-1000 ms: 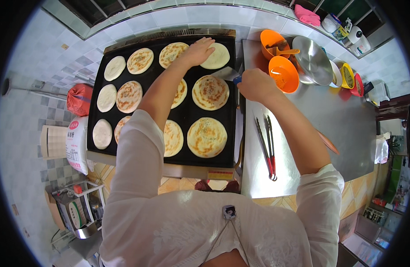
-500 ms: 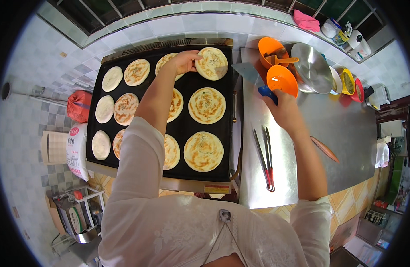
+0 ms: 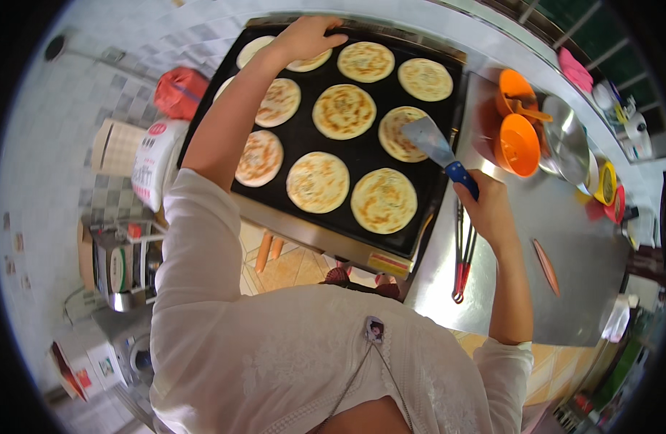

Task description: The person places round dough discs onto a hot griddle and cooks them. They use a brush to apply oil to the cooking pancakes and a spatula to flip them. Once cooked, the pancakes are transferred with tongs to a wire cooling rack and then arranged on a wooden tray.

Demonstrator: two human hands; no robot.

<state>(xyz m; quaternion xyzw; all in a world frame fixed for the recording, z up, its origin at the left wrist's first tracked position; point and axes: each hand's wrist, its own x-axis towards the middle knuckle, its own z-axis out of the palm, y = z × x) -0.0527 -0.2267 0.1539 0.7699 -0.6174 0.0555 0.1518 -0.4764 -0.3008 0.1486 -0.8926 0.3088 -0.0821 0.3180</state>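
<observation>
Several round, browned flatbreads lie in rows on a black griddle. My left hand is at the griddle's far edge, above a flatbread in the back row. Its thumb and fingers are apart, and nothing shows between them. A flat metal spatula with a blue handle is gripped in my right hand. Its blade overlaps the right-hand flatbread of the middle row; whether it touches is unclear. My left forearm partly covers the flatbreads on the left.
Right of the griddle is a steel table. On it lie red-handled tongs and a brownish tapered object. Orange bowls and a large metal basin stand farther back. A white sack sits left of the griddle.
The view has turned. My left hand has left the far-right flatbread, which now lies flat, and moved left along the back row. The spatula has come over the middle row's right flatbread.
</observation>
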